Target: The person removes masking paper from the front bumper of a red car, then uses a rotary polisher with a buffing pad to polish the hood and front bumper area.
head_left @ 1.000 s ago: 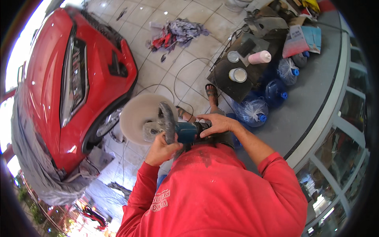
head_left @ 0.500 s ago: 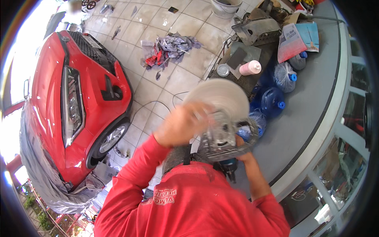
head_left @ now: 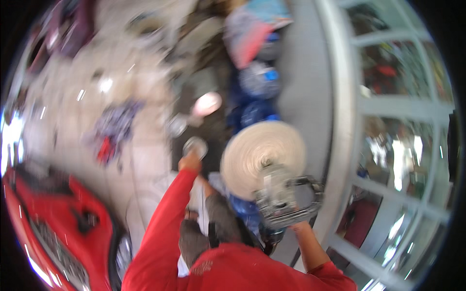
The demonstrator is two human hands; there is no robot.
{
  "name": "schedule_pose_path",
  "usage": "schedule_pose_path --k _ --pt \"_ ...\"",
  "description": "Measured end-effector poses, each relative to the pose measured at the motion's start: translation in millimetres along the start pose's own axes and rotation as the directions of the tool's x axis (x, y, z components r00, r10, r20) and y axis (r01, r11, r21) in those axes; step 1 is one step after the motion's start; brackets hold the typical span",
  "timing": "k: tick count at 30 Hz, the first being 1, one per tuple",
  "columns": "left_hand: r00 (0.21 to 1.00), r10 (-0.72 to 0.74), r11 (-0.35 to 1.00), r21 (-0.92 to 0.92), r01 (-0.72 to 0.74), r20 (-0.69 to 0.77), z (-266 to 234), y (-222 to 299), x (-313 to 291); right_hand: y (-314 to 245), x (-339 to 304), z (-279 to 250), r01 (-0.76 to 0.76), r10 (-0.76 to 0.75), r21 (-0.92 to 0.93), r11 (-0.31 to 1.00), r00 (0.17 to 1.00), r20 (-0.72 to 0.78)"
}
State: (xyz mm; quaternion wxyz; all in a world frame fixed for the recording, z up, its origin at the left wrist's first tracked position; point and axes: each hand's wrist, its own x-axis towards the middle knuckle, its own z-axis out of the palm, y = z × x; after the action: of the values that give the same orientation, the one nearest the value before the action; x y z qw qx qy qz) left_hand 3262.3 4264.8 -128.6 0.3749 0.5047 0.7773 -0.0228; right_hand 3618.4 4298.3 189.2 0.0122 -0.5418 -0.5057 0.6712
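The picture is smeared by motion. My left hand (head_left: pixel 190 162) reaches forward, fingers closed at the edge of a round, pale, lid-like disc (head_left: pixel 195 147) just above the dark bench. Beside it on the bench stands a round tin (head_left: pixel 178 125), with a pink bottle (head_left: pixel 207 104) further off. At my right side is a power polisher (head_left: pixel 284 194) with a large cream buffing pad (head_left: pixel 263 157) turned up. My right hand (head_left: pixel 302 227) is under its rear end, wrapped round the grip; the polisher's body hides most of the fingers.
A red car (head_left: pixel 63 228) stands at the left. Crumpled cloths (head_left: pixel 116 126) lie on the tiled floor. Blue-capped water bottles (head_left: pixel 257 82) line the bench's right side, beside a grey ledge (head_left: pixel 308 87) and a glazed partition (head_left: pixel 403 106). A bucket (head_left: pixel 145 24) sits far off.
My view has swung to the right. My left hand has moved from beside the polisher out over the bench, to the round disc. The polisher stays in my right hand.
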Motion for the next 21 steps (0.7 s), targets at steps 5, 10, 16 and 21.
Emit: schedule_pose_path --k 5,10,16,21 --pt "0.994 0.045 0.985 0.164 -0.061 0.1 22.3 -17.7 22.5 24.8 3.6 38.8 0.122 -0.122 0.0 0.993 0.992 -0.034" --pt "0.977 0.054 0.955 0.276 -0.112 0.208 30.3 -33.1 39.8 35.0 0.6 62.7 0.044 -0.037 0.223 0.974 0.999 -0.036" --pt "0.937 0.35 0.934 0.066 -0.35 0.016 46.7 -69.3 52.4 29.9 13.1 56.7 0.105 -0.111 0.076 0.992 0.992 0.068" --pt "0.954 0.247 0.713 -0.634 -0.298 -0.171 85.0 -82.8 70.4 56.0 24.4 60.5 0.139 -0.139 0.011 0.99 0.989 0.055"
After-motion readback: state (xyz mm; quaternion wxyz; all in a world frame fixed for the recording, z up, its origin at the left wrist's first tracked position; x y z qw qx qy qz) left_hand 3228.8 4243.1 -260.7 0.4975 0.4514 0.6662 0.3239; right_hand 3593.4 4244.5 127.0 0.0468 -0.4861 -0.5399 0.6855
